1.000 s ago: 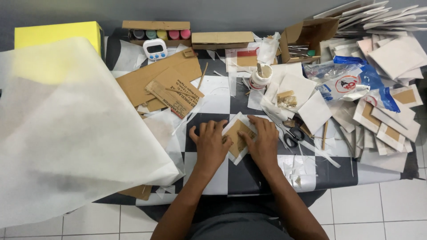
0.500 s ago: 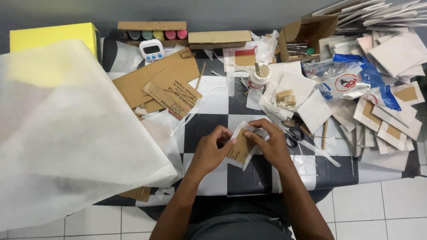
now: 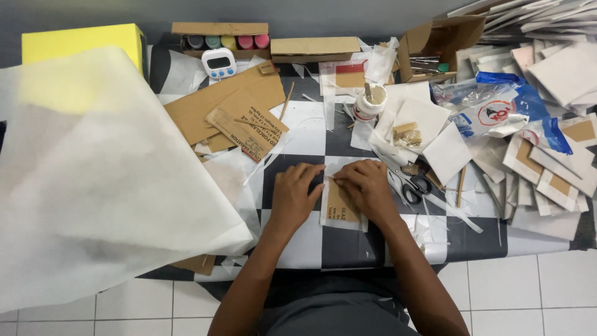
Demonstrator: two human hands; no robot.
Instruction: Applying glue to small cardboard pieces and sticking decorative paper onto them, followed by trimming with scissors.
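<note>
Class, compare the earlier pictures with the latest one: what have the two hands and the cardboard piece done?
The wrapped cardboard piece, lifted and tilted half a second ago, is back flat on the table, pressed by left hand and right hand. The scissors and timer stayed put.

Large white tissue sheet [image 3: 99,180] cut off at the frame's left edge and covering the desk [image 3: 323,246] beneath, left hand [image 3: 294,194] and right hand [image 3: 367,186] hiding much of a wrapped brown card [image 3: 342,208], stacked white panels [image 3: 547,37] cropped at upper right.
</note>
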